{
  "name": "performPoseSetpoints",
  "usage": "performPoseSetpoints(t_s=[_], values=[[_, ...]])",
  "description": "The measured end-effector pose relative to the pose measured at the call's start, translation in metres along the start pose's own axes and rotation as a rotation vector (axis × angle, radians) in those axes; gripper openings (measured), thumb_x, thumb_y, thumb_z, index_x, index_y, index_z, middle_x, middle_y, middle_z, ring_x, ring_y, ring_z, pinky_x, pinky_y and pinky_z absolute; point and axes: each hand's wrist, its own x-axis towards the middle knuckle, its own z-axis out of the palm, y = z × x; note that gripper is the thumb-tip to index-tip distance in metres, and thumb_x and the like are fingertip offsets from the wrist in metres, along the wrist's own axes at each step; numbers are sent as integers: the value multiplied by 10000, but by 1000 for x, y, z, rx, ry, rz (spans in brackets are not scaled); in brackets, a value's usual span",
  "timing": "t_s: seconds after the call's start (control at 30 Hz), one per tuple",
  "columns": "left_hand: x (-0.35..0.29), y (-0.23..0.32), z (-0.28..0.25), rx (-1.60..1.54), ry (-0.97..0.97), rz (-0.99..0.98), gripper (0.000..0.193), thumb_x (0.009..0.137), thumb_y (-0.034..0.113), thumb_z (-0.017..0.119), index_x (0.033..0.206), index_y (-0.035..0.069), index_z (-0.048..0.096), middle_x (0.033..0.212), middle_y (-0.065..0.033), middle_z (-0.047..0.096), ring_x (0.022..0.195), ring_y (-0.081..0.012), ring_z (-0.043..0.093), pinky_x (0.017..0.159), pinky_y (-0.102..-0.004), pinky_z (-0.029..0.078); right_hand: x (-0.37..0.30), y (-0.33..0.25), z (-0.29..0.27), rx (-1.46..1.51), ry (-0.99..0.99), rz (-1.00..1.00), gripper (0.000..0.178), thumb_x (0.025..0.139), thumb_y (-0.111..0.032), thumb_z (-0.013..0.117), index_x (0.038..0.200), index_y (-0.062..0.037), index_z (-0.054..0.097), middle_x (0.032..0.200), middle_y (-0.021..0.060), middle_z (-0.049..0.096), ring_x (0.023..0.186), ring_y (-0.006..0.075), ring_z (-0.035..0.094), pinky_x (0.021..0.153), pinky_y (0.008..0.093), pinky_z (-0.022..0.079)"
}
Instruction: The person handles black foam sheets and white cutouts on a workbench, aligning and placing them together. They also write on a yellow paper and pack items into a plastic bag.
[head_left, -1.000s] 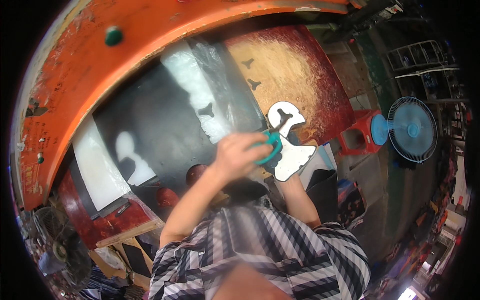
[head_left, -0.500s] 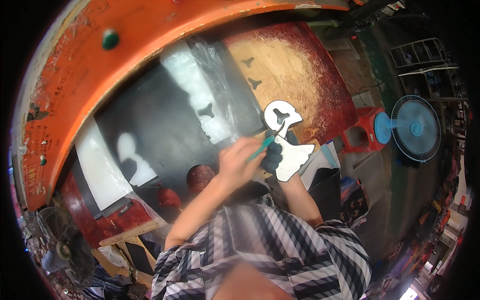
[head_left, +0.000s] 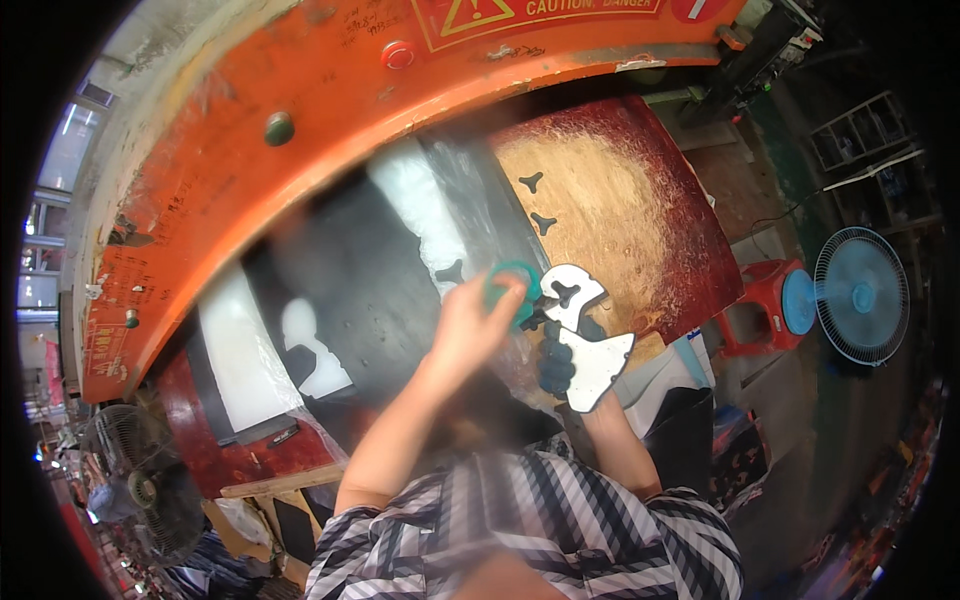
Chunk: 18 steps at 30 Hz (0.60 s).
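Note:
My left hand (head_left: 470,325) is bare and closed around a green-handled tool (head_left: 513,284) with looped handles. Its dark tip meets the inner side of a white cut-out (head_left: 596,366), though blur hides its exact kind. The cut-out has two rounded lobes, a dark edge and a dark three-pronged shape (head_left: 567,294) in its upper lobe; I cannot tell whether that is a hole or a piece. My right hand (head_left: 556,366), in a dark glove, grips the cut-out at its narrow waist. Small dark three-pronged pieces (head_left: 543,223) lie on the worn board (head_left: 610,190) beyond.
An orange machine beam (head_left: 340,110) arches across the far side. Below it lie a black sheet (head_left: 350,240) and white sheets (head_left: 240,350) under clear film. A red stool (head_left: 757,318) and a blue fan (head_left: 862,296) stand at the right; another fan (head_left: 145,485) is at the left.
The green tool has turned in my left hand, so its looped handles now show, and its tip has shifted left of the three-pronged shape. The view has moved, showing more of the orange beam.

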Motion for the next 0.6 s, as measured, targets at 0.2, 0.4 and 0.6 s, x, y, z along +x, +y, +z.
performPoseSetpoints(t_s=[0.2,0.4,0.6], values=[[24,28,28,380,1,227,129,852,151,610,881,25,619,631,-80,603,490,-107,558,464,-286,444,11,-5,-10,175,-208,51,393,901,-454,469,1014,-79,504,699,-20,474,534,124,459,460,302,370],[23,36,35,411,19,147,142,825,145,599,877,16,627,687,-195,623,575,-294,627,566,-362,481,16,6,-11,233,-249,55,376,905,-416,492,1027,-62,513,690,-4,482,540,132,462,473,301,380],[21,40,49,603,40,331,158,821,179,601,846,24,617,700,-221,609,676,-400,609,616,-445,487,23,12,-1,263,-217,38,381,930,-423,431,1009,-61,518,726,14,507,580,143,460,510,307,384]])
